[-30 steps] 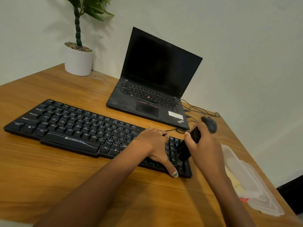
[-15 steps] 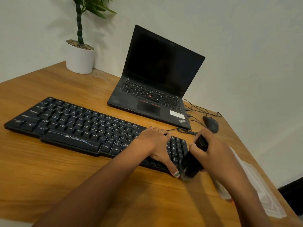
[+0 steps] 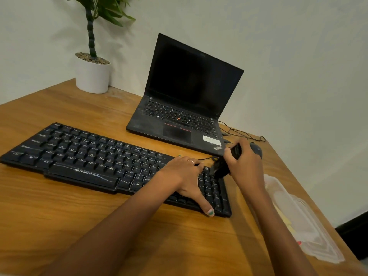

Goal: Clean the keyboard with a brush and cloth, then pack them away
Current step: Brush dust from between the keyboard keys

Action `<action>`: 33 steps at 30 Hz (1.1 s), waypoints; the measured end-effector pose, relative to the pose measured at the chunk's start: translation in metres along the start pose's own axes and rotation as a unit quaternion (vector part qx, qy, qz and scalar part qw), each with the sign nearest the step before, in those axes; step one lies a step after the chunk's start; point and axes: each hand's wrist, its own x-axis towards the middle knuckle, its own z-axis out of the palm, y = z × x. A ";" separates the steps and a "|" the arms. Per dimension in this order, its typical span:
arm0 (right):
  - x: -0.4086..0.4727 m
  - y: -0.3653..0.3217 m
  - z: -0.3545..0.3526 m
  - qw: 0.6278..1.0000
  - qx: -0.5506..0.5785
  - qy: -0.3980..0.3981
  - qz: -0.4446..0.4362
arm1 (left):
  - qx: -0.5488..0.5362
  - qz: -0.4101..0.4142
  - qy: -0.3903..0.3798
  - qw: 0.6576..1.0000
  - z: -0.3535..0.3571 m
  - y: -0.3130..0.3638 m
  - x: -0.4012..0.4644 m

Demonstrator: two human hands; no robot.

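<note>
keyboard [image 3: 99, 162]: black full-size Zebronics board, lying across the middle of the wooden table [image 3: 59, 226], running from the left edge to the right hands area

left hand [image 3: 185, 176]: flat on the right part of the keyboard, fingers spread and pretty straight, thumb reaching to the near edge — grip is open, just pressing down on the keys

right hand [image 3: 247, 166]: grip is curled tight around the black brush [image 3: 225, 164], held at a slant

brush: bristle end points down-left, at the numpad's far corner; can't really tell if the bristles touch the keys

container [image 3: 310, 226]: clear plastic box near the right table edge, something yellowish inside, too blurry to say what

laptop [image 3: 185, 108]: open, screen dark, behind the keyboard

mouse [image 3: 257, 150]: dark, peeking out just behind the right hand

plant [image 3: 92, 74]: white pot, far left corner by the wall
</note>
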 end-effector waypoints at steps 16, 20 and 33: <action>-0.048 -0.011 -0.033 0.997 -0.050 -0.048 -0.027 | 0.003 0.002 -0.005 1.000 0.001 0.000 0.000; -0.016 -0.007 -0.002 0.997 -0.067 0.027 -0.035 | 0.000 0.001 -0.007 1.000 0.001 0.000 0.000; -0.037 -0.001 -0.038 0.993 0.023 -0.105 0.043 | 0.005 0.002 0.002 1.000 0.001 0.000 0.001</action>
